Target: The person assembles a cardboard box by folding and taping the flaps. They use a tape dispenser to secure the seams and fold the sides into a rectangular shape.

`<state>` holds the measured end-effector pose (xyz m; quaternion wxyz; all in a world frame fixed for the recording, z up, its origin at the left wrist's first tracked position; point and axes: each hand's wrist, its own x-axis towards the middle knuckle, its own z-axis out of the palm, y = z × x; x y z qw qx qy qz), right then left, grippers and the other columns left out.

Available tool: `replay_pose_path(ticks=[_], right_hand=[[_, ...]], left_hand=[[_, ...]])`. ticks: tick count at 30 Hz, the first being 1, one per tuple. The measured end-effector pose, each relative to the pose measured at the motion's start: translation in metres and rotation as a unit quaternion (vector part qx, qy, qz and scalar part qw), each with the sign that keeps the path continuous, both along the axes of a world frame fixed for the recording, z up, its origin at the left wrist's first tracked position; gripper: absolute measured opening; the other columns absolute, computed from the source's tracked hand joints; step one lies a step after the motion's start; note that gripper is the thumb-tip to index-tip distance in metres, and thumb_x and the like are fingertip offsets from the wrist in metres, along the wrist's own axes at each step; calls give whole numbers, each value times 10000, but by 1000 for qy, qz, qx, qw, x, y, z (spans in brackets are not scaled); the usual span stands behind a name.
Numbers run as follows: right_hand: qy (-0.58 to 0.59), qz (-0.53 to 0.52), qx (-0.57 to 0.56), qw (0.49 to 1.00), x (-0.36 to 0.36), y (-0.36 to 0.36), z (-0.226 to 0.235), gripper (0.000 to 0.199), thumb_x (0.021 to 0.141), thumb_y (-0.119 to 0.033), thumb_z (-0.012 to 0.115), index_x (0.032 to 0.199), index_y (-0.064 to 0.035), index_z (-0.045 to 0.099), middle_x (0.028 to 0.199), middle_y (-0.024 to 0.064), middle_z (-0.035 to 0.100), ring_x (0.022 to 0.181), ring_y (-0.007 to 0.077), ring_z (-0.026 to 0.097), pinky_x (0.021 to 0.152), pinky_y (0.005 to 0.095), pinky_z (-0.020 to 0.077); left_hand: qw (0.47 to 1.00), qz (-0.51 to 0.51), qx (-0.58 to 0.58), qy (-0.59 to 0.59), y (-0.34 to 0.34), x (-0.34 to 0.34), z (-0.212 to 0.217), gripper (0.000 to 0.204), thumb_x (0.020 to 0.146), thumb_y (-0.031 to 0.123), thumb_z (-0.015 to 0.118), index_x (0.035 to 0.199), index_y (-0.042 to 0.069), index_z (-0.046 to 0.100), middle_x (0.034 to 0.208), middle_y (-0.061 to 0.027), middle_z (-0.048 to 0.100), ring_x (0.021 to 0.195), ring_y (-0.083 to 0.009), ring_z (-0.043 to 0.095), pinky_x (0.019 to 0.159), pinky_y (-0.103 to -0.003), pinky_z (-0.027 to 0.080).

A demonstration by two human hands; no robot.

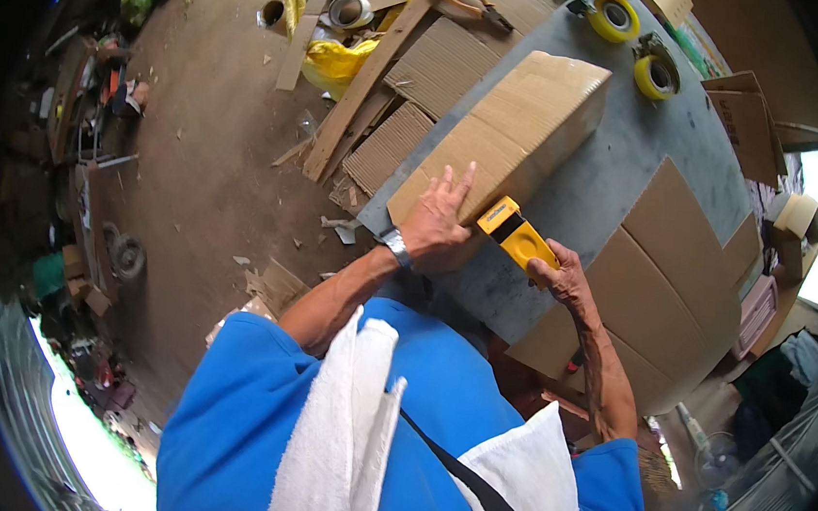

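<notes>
A long closed cardboard box (504, 118) lies on the grey tabletop (678, 123), pointing away to the right. My left hand (436, 221) presses on the box's near end, palm down with the fingers spread. In my right hand (563, 272) is a yellow block-shaped hand tool with a black band (525, 242). The tool's far end meets or nearly meets the box's lower right edge, close to my left fingers. Its exact kind is not clear, and my palm hides its near end.
An unfolded cardboard sheet (661, 268) covers the table's right side. Tape dispensers (615, 19) with yellow rolls stand at the far end. Left of the table are corrugated pieces (443, 64), a wooden plank (371, 77), pliers (472, 0) and a yellow plastic bag (336, 66).
</notes>
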<state>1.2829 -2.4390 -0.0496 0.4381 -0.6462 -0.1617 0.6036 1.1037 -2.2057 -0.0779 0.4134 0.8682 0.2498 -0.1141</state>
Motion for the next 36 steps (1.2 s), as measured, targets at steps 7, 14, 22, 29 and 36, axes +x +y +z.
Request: replay_pose_path(ticks=[7,14,22,29,36], right_hand=[[-47,-1,38,998,5,-57,26,274,876,-284,742,883,-36,625,705,21,638,628,75,588,570,242,475],[-29,-34,-2,999,13,-96,34,288,866,-292,753,870,-30,633,713,20,650,623,73,601,573,240,490],[-175,20,-44,983,8,-58,1,383,848,-357,753,806,-7,603,646,115,631,558,184,621,532,327,484],[-508,36,-84,857,-21,52,-74,447,852,-421,728,774,-7,581,644,208,627,608,415,635,569,508,484],[-441,-223,-135,859,-58,36,0,469,957,-356,661,1159,65,617,983,164,695,909,265,654,858,376,507]], left_hand=[[976,21,-189,-104,66,-13,0,1097,701,320,866,1566,47,248,1496,-248,448,1377,-307,463,1119,-341,387],[942,43,-331,-24,127,-19,37,857,737,134,839,1479,16,427,1363,-102,570,1218,-207,536,1043,-320,431],[958,26,-285,30,155,-27,28,862,712,292,865,1421,-13,481,1346,-118,582,1249,-231,513,1073,-342,395],[916,80,-393,35,173,-28,28,877,714,273,889,1446,31,472,1342,-90,590,1211,-211,553,1011,-338,476],[895,93,-435,43,182,-38,25,890,738,187,875,1489,41,420,1368,-98,574,1231,-202,548,1011,-335,482]])
